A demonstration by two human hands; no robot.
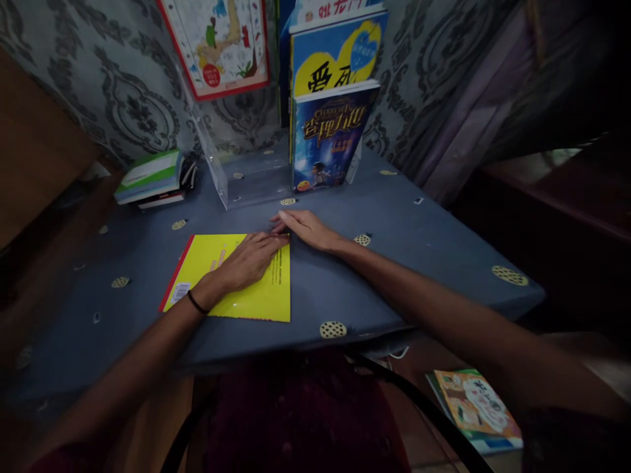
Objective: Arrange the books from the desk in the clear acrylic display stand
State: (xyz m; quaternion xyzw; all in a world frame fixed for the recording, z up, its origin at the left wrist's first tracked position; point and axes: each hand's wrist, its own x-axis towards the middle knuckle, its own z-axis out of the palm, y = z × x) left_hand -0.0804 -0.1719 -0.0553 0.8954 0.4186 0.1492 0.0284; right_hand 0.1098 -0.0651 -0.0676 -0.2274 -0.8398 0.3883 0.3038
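A yellow book [246,303] with a red spine edge lies flat on the blue tablecloth. A barcode shows near its lower left corner. My left hand [251,261] rests on the book, palm down, fingers stretched toward its upper right corner. Just beyond that corner is my right hand [308,230], turned on its side, fingers reaching left and thumb on top. The fingertips of both hands meet or nearly meet at the book's far edge; whether they touch cannot be made out. No object shows in either hand.
Behind the hands stands a clear acrylic rack [224,187] holding a dark blue book [328,144], a blue-and-yellow book [340,56] and a red-bordered book [221,46]. A small book stack [150,177] sits at left. More books [476,407] lie below the table at right.
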